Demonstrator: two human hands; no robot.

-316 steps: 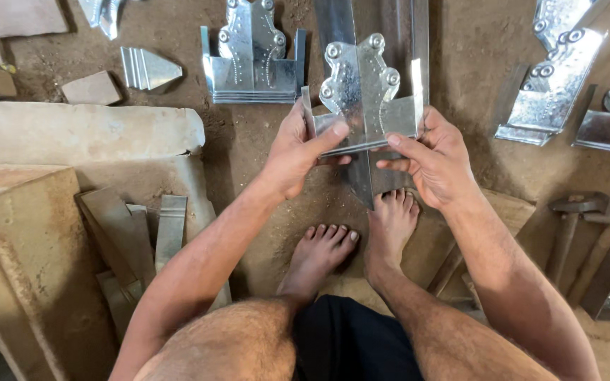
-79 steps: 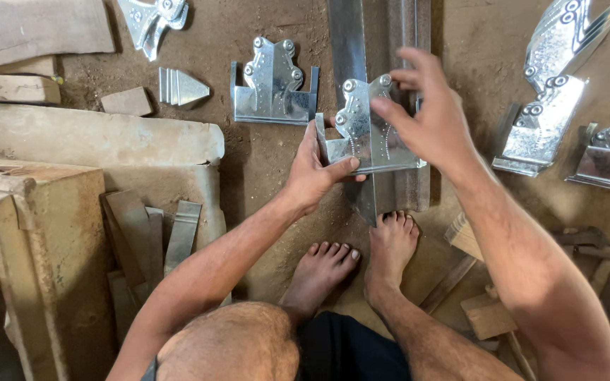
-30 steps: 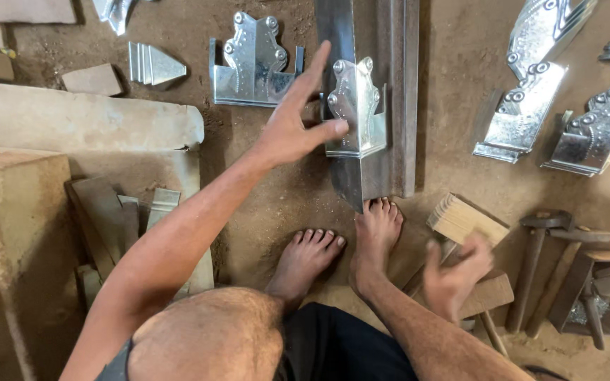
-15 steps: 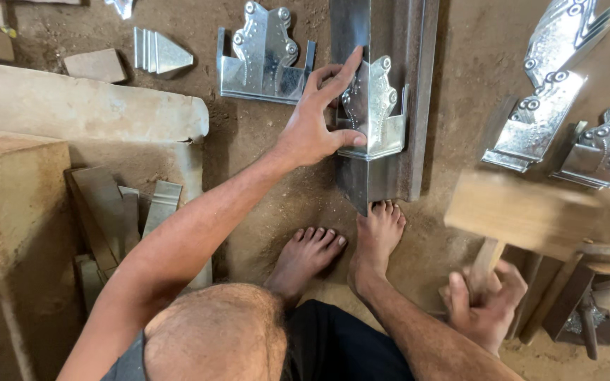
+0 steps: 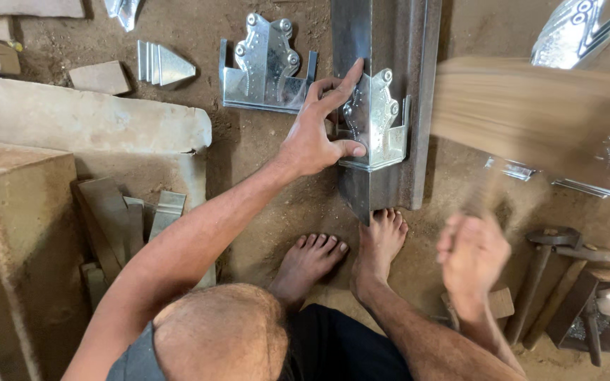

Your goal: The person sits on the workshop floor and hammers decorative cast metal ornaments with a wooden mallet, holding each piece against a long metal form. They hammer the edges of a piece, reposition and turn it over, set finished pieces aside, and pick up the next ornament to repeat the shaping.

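Hands working apart over a dirt floor: the left hand (image 5: pixel 317 137) is pressing an ornate, embossed sheet-metal bracket (image 5: pixel 379 123) down onto a long steel beam (image 5: pixel 383 42), with its forefinger stretching along the bracket's left edge and its thumb lying across the lower left corner, fingers spread rather than closed around anything. The right hand (image 5: pixel 473 257), well to the lower right of the left, is clenching the handle of a wooden mallet (image 5: pixel 531 113), whose broad blurred head is hanging just right of the bracket and above the fist. Both bare feet (image 5: pixel 347 247) are resting on the ground below the left hand, the toes of one touching the near end of the beam. A second bracket of the same pattern (image 5: pixel 262 67) is lying just left of the left hand's fingertips, and a small folded metal piece (image 5: pixel 164 65) is sitting farther left beside a wooden block (image 5: pixel 99 76). More shiny brackets (image 5: pixel 587 32) are lying beyond the mallet, and iron hammers (image 5: pixel 559 247) are resting just right of the right hand.
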